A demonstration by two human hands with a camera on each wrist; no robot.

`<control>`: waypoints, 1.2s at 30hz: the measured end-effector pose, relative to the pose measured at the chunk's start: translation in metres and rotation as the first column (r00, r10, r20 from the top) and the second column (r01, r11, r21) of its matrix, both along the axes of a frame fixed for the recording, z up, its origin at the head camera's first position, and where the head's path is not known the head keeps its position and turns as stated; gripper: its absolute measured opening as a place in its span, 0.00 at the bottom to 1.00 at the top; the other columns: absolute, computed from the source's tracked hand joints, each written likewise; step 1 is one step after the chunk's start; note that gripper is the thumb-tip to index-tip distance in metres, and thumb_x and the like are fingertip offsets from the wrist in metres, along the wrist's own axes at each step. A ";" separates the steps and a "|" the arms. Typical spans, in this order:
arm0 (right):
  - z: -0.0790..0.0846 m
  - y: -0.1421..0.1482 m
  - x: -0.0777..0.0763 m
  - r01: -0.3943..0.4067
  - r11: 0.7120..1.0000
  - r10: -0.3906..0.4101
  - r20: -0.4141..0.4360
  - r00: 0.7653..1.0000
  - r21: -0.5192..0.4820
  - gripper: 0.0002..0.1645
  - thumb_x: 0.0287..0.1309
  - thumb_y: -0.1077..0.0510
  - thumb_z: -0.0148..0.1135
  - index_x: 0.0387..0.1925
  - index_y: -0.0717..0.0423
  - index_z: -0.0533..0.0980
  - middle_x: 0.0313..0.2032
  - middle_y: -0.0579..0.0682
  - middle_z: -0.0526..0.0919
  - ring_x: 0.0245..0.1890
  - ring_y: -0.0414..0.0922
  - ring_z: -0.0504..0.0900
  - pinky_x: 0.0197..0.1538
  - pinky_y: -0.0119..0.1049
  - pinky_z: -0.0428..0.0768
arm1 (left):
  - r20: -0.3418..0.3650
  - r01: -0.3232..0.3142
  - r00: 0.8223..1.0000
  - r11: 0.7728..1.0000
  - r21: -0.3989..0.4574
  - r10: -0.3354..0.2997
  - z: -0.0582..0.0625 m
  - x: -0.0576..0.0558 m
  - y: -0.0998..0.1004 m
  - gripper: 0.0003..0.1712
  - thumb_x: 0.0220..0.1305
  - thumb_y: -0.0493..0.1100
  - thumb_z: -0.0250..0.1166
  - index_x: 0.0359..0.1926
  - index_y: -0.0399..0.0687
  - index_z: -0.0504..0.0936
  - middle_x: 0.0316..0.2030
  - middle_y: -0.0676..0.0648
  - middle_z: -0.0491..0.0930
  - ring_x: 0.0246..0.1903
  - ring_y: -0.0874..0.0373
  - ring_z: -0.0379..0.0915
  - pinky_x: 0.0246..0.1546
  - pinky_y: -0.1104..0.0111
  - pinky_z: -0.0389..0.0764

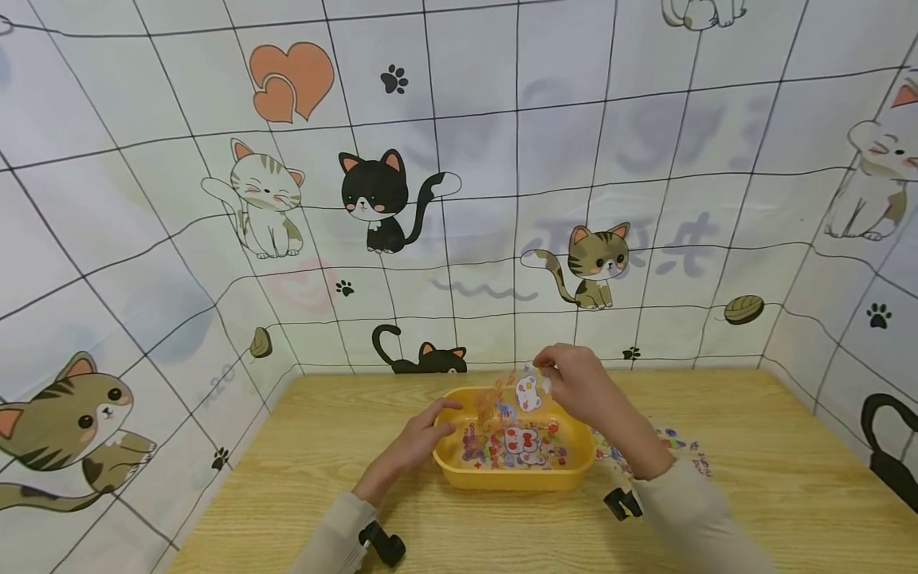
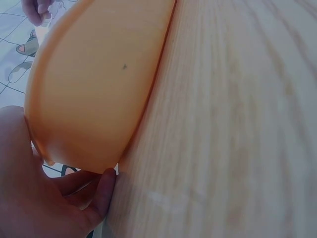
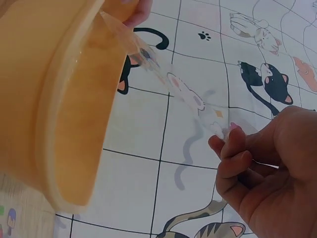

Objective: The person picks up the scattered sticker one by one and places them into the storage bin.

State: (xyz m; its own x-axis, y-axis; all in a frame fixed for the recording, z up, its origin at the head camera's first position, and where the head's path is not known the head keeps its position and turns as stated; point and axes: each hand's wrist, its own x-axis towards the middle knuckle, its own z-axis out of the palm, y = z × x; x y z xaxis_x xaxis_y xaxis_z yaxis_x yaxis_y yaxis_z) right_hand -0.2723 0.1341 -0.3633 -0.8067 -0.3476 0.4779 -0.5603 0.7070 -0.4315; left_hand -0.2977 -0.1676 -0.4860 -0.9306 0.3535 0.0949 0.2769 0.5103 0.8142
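A yellow plastic basin [image 1: 512, 480] sits on the wooden table, with clear sticker sheets [image 1: 521, 440] printed with white cartoon animals and small colourful figures lying inside. My left hand [image 1: 414, 440] grips the basin's left end, fingers at the rim; the left wrist view shows this hand [image 2: 64, 193] curled about that end. Over the basin's back right part, my right hand [image 1: 577, 384] pinches one corner of a transparent sticker sheet [image 1: 528, 393]. In the right wrist view the sheet [image 3: 185, 91] slants between the right thumb and fingers and the basin's rim.
More small colourful stickers [image 1: 670, 438] lie on the table right of the basin, partly behind my right forearm. The wooden table [image 1: 287, 494] meets a white grid-patterned cloth [image 1: 488, 215] with cartoon cats at the back and sides. Black devices [image 1: 383, 546] are strapped to both wrists.
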 end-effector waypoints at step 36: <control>-0.041 -0.021 -0.009 -0.117 0.953 0.017 0.335 0.942 0.279 0.31 0.60 0.77 0.50 0.17 0.45 0.49 0.18 0.42 0.43 0.20 0.39 0.43 0.26 0.34 0.47 | -0.011 0.010 1.000 1.000 -0.001 -0.010 0.001 -0.001 -0.003 0.21 0.76 0.45 0.53 0.66 0.55 0.74 0.75 0.39 0.67 0.75 0.37 0.60 0.67 0.41 0.71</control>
State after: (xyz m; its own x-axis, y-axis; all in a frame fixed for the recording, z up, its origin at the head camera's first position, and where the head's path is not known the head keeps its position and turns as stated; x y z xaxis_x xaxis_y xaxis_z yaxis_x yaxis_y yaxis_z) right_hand -0.2818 0.1132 -0.4040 -0.8697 -0.4896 0.0625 -0.4745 0.7945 -0.3790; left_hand -0.2984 -0.1702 -0.4853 -0.9260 0.3625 0.1051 0.2908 0.5080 0.8108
